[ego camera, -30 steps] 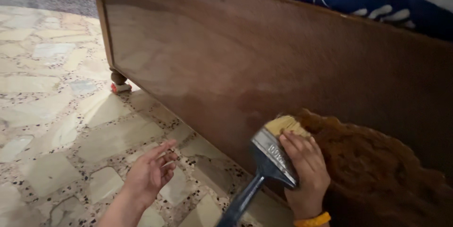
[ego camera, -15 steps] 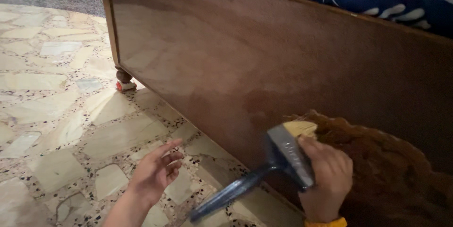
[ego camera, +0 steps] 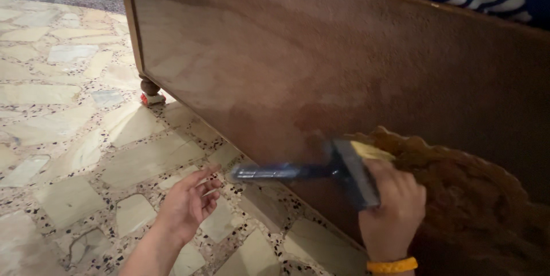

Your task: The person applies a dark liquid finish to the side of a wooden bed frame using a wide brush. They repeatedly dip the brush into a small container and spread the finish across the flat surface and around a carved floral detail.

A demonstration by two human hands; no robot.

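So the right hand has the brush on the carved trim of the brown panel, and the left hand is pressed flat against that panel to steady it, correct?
Not quite. The head view shows the left hand open over the stone floor, not touching the brown panel. The rest holds: the right hand grips the brush with its bristles on the carved trim.

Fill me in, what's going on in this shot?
A person crouches beside a large brown wooden panel. Their right hand holds a wide paintbrush by its metal band, bristles pressed against the carved ornament low on the panel, dark handle pointing left. The left hand is open and empty, hovering above the stone-chip floor.
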